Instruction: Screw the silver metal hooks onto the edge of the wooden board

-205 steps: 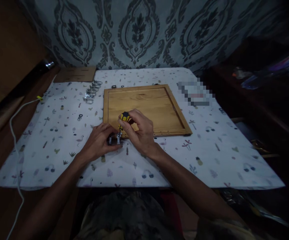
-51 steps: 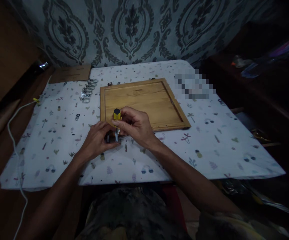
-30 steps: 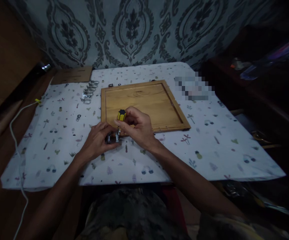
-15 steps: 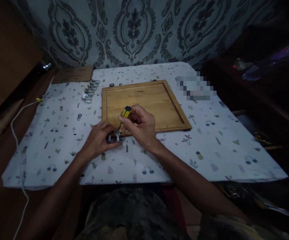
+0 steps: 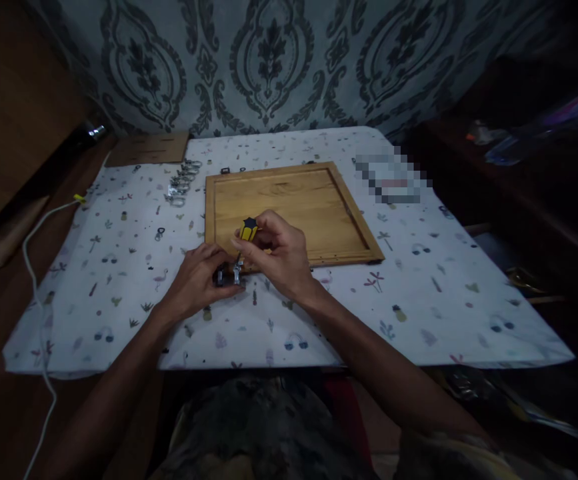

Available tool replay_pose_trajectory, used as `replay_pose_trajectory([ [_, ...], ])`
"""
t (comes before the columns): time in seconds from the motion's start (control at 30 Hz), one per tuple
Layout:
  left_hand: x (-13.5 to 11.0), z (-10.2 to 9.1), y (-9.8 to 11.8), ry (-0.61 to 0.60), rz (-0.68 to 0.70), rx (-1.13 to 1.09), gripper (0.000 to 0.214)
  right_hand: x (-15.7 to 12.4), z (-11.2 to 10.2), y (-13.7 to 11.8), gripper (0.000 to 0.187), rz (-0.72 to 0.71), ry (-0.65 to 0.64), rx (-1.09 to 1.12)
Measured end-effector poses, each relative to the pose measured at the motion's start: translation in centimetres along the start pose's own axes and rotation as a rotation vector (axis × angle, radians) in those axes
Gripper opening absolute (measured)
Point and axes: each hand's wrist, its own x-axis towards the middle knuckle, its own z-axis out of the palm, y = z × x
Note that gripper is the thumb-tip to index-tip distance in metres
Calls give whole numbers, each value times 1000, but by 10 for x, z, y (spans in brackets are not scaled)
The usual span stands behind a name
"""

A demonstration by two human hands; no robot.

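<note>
A framed wooden panel lies on the cloth-covered table in front of me. At its near left corner sits a shiny metal hinge, partly hidden by my fingers. My left hand is closed about this hinge, thumb on the near side and fingers on the panel's edge. In my right hand is a yellow and black screwdriver, gripped by its handle between thumb and fingers. Its shaft slants down to the hinge; the tip's exact contact is too small to make out.
Several metal hinges lie in a row left of the panel. A brown cardboard piece rests at the back left corner. A small dark fitting lies on the patterned tablecloth. Along the left side hangs a white cable.
The screwdriver handle has shifted slightly left and stands more upright, with my right fingers moved around it. My left hand and the hinge stay in place.
</note>
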Motion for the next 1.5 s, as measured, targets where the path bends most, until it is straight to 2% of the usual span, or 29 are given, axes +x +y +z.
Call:
replay_pose_trajectory([
  [0.13, 0, -1, 2, 16, 9, 4, 35, 0, 0, 1, 45, 46, -48, 54],
  [0.27, 0, 1, 1, 16, 1, 28, 35, 1, -4, -1, 32, 1, -117, 105],
  [0.4, 0, 2, 0, 5, 1, 43, 32, 3, -9, -6, 29, -21, -201, 104],
  [0.53, 0, 2, 1, 19, -11, 37, 33, 4, -6, -7, 32, 29, -162, 83],
  [0.83, -1, 3, 1, 19, -8, 51, 33, 2, 2, -8, 52, 78, -52, 39],
  [1.1, -2, 4, 0, 35, 12, 43, 34, 4, -7, -12, 38, 71, -168, 47],
  [1.23, -2, 5, -2, 21, 4, 61, 34, 5, -9, -15, 32, 88, -240, 161],
  [1.37, -2, 4, -1, 26, 8, 47, 36, 6, -7, -12, 31, 120, -203, 132],
  [1.5, -2, 2, 1, 16, 6, 38, 35, 6, -3, -6, 32, 73, -143, 52],
])
